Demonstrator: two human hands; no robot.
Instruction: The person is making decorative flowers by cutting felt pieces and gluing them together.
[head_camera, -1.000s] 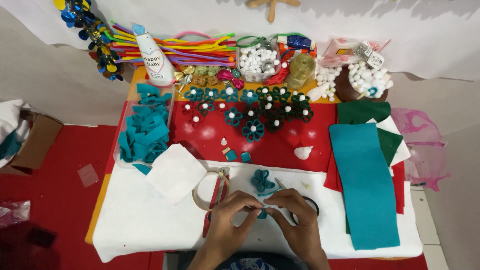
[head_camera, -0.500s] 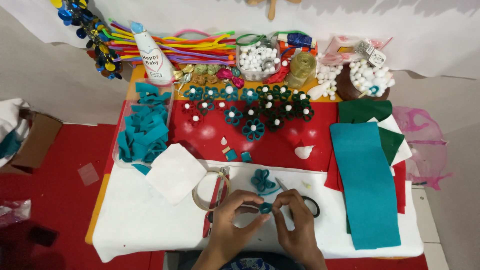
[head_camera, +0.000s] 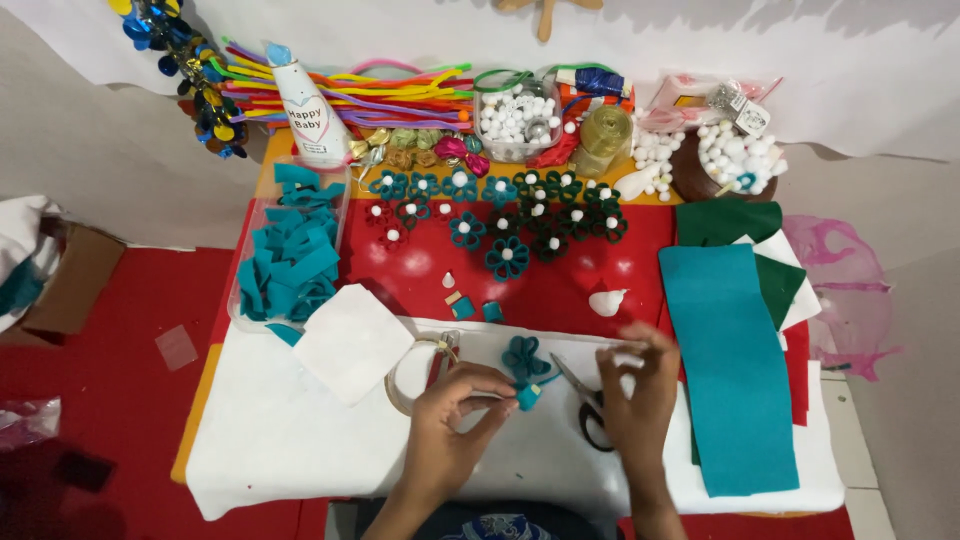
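White cloth (head_camera: 280, 440) on table | left hand (head_camera: 450, 425) pinches teal felt piece (head_camera: 528, 397) | right hand (head_camera: 640, 395) loosely open, empty, above scissors (head_camera: 585, 405)

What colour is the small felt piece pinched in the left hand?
Teal, like the felt flower beside it; the felt piece in the left hand shows in the head view.

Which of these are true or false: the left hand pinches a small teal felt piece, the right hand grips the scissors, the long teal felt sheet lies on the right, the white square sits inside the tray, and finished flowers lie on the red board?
1. The left hand pinches a small teal felt piece. True.
2. The right hand grips the scissors. False: they lie on the white cloth beside it.
3. The long teal felt sheet lies on the right. True.
4. The white square sits inside the tray. False: it lies outside it.
5. Finished flowers lie on the red board. True.
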